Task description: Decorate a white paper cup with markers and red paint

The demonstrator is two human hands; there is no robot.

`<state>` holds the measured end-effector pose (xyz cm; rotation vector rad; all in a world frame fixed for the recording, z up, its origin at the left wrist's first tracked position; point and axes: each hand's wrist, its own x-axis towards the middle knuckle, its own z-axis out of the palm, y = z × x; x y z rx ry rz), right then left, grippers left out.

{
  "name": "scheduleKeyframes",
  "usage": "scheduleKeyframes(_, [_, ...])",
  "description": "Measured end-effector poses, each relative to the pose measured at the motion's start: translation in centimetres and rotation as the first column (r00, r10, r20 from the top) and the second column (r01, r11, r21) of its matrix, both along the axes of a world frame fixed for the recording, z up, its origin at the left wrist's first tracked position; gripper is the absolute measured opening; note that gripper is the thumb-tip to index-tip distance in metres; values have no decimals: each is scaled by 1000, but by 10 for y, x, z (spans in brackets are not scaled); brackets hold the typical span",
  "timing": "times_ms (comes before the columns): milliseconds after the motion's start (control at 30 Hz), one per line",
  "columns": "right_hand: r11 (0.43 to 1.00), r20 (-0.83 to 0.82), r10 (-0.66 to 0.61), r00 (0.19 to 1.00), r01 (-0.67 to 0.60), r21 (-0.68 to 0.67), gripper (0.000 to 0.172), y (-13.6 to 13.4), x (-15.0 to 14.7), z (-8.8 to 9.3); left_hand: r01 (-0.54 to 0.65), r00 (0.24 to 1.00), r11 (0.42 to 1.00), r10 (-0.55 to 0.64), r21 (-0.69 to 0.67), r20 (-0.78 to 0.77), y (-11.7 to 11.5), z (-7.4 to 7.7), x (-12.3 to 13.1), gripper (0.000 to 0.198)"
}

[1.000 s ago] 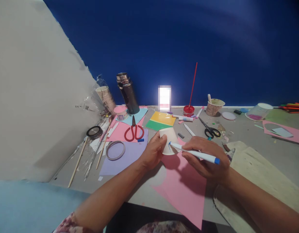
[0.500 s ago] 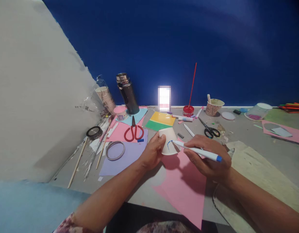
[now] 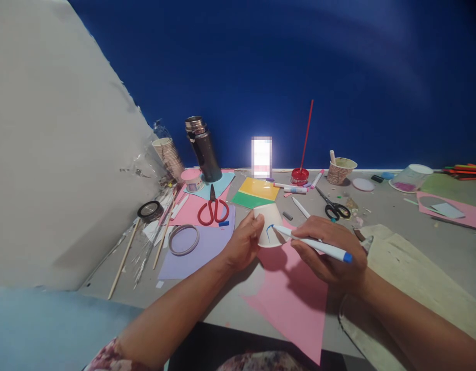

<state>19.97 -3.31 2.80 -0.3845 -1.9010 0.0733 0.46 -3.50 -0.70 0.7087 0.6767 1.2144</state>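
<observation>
Left hand (image 3: 243, 241): fingers wrapped around the side of a white paper cup (image 3: 269, 224), held upside down just above the pink paper (image 3: 295, 299)
Right hand (image 3: 330, 252): fingers closed on a white marker (image 3: 313, 244), blue tip touching the cup's wall beside a blue line
Nearby: red scissors (image 3: 213, 208) to the left

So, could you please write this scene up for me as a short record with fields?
Left hand: grips the cup
Right hand: holds the marker, tip on the cup
Cup: white paper, blue line by the tip
Below: pink paper on the table
Nearby: red scissors, tape ring, black scissors, flask
</observation>
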Motion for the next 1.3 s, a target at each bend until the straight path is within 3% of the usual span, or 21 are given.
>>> scheduleKeyframes(1300, [998, 27, -70, 997, 69, 10, 10, -2, 1, 5, -2, 999, 1000, 2, 4, 48, 0, 0, 1, 36])
